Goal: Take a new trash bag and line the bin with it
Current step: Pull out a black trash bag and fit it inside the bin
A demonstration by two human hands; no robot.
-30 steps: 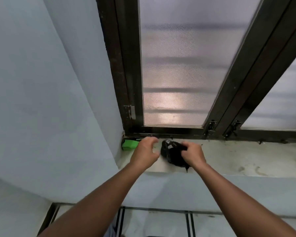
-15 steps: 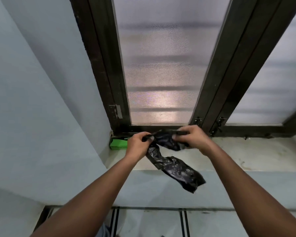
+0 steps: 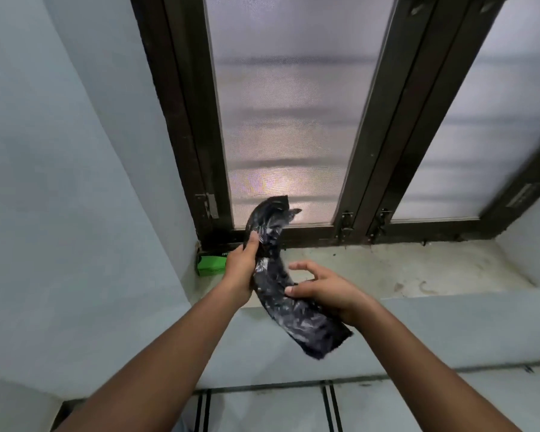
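A black trash bag (image 3: 293,316), still folded into a long strip, hangs in the air in front of the window sill. My left hand (image 3: 242,269) grips it near its upper end, and the top flap sticks up above my fingers. My right hand (image 3: 325,291) touches the strip lower down with thumb and fingers spread around it. The bag's lower end dangles free below my right wrist. No bin is in view.
A green box (image 3: 211,265) sits at the left end of the stone window sill (image 3: 418,269), against the wall. A dark-framed frosted window (image 3: 293,120) rises behind. Tiled floor (image 3: 387,410) lies below the sill wall.
The bag went from a small wad on the sill to a strip pulled between both hands, then turned upright. My right hand slid down from its top end to its middle.
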